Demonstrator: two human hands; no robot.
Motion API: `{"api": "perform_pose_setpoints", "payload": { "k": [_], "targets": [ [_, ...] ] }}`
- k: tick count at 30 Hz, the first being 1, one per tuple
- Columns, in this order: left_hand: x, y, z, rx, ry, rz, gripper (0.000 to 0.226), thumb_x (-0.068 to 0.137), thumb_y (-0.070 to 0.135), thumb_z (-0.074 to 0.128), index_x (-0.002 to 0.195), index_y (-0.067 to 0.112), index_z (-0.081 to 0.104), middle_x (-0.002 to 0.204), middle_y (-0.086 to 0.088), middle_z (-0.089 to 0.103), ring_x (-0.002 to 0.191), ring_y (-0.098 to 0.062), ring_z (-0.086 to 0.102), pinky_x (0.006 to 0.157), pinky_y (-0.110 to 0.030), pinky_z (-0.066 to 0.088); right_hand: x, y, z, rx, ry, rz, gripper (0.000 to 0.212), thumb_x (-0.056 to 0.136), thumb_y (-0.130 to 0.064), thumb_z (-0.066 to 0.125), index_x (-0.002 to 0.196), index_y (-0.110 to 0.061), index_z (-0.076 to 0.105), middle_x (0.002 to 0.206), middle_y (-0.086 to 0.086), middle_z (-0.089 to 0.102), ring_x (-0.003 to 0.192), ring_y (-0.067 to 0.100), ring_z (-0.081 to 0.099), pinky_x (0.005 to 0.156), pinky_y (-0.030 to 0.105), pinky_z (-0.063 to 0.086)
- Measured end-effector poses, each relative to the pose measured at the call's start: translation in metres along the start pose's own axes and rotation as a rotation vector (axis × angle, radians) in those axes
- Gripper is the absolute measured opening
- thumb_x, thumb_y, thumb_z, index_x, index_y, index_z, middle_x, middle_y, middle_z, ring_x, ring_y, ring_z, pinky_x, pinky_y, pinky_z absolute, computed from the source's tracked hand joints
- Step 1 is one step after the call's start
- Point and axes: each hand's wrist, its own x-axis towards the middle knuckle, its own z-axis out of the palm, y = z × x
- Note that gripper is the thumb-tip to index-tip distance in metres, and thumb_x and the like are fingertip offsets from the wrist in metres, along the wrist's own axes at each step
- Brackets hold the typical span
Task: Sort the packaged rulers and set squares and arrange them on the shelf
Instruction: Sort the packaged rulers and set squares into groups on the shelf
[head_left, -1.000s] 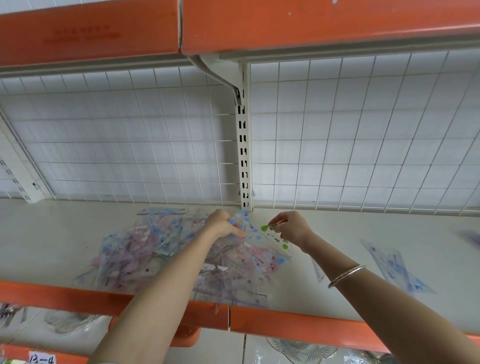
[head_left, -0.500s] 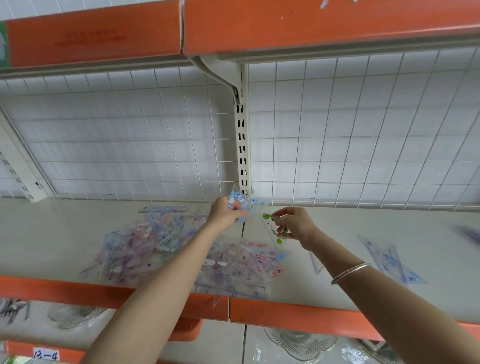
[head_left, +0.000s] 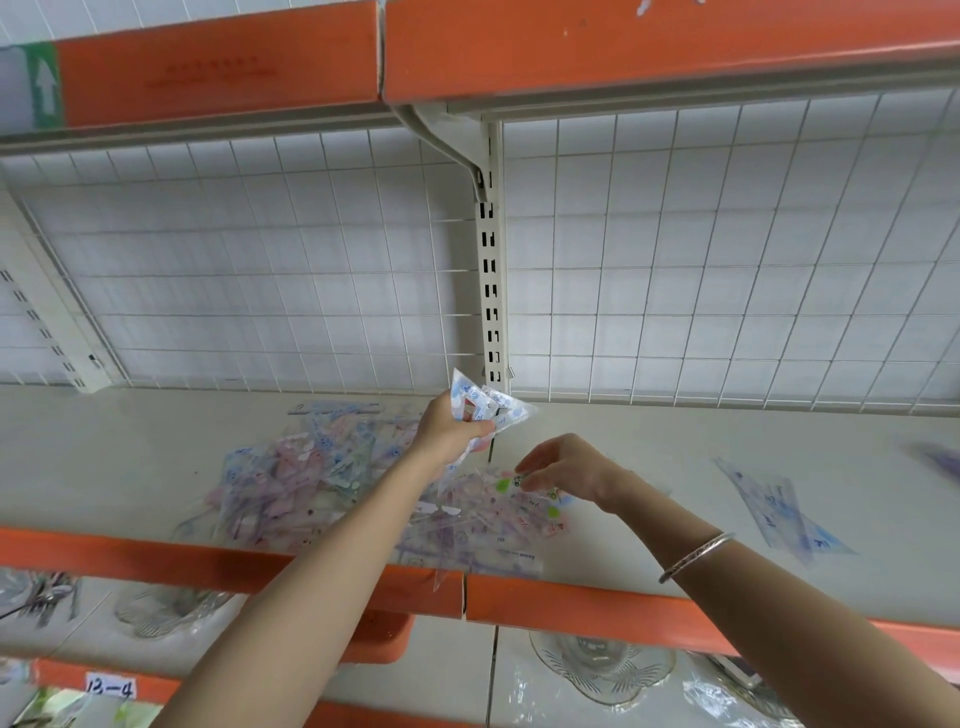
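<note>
Shelf (head_left: 130, 441) holds the pile (head_left: 311, 478) mid-left; one set square (head_left: 779, 512) lies well apart to the R, long axis away-left to near-right. L hand (head_left: 447, 431) grips a bunch (head_left: 485, 408) above the pile, corners pointing up. R hand (head_left: 566, 467), just R of it, pinches a green-dot packet (head_left: 524, 488) lying slantwise on pile's R edge.

place: shop | evidence: orange-edged display shelves (head_left: 597, 597), wire-grid back panel (head_left: 260, 286), shelf label (head_left: 110, 688) 12-4

A white wire grid (head_left: 260, 260) is mounted on both sides of the slotted upright (head_left: 492, 291). Far below the upright a glass dish (head_left: 602, 670) is seen, and a handwritten label (head_left: 110, 689) is stuck lower left.
</note>
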Motion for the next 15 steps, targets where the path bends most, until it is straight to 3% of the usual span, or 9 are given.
{"api": "perform_pose_setpoints", "payload": {
  "k": [2, 6, 9, 15],
  "targets": [
    [-0.004, 0.000, -0.001, -0.020, -0.002, 0.007, 0.036, 0.083, -0.007, 0.064, 0.115, 0.008, 0.057, 0.096, -0.004, 0.066, 0.079, -0.014, 0.064, 0.073, -0.030, 0.059, 0.000, -0.001, 0.002, -0.153, -0.031, -0.034, 0.038, 0.071, -0.014, 0.080, 0.108, -0.009, 0.070, 0.106, 0.003, 0.067, 0.100, 0.014, 0.059, 0.084, 0.022, 0.043],
    [-0.011, 0.000, -0.004, -0.042, 0.007, 0.005, 0.032, 0.084, -0.007, 0.063, 0.109, 0.011, 0.057, 0.095, -0.004, 0.066, 0.080, -0.014, 0.065, 0.073, -0.027, 0.058, 0.001, -0.002, 0.008, -0.359, -0.046, -0.029, 0.057, 0.065, -0.024, 0.084, 0.117, -0.013, 0.065, 0.123, 0.002, 0.060, 0.119, 0.018, 0.051, 0.102, 0.031, 0.040],
    [-0.015, 0.000, -0.004, -0.051, 0.014, 0.003, 0.031, 0.085, -0.008, 0.061, 0.108, 0.012, 0.056, 0.092, -0.002, 0.066, 0.079, -0.014, 0.064, 0.071, -0.024, 0.058, 0.003, -0.003, 0.011, -0.391, -0.055, 0.007, 0.062, 0.064, -0.031, 0.084, 0.120, -0.019, 0.062, 0.129, 0.004, 0.054, 0.125, 0.025, 0.043, 0.106, 0.043, 0.036],
    [-0.019, 0.000, -0.003, -0.055, 0.007, 0.018, 0.029, 0.085, -0.008, 0.058, 0.107, 0.011, 0.058, 0.095, -0.005, 0.067, 0.088, -0.022, 0.063, 0.082, -0.035, 0.056, -0.002, -0.011, 0.013, -0.536, -0.078, 0.117, 0.071, 0.064, -0.043, 0.081, 0.127, -0.024, 0.054, 0.134, 0.007, 0.042, 0.130, 0.031, 0.029, 0.110, 0.052, 0.025]
  ]
}}
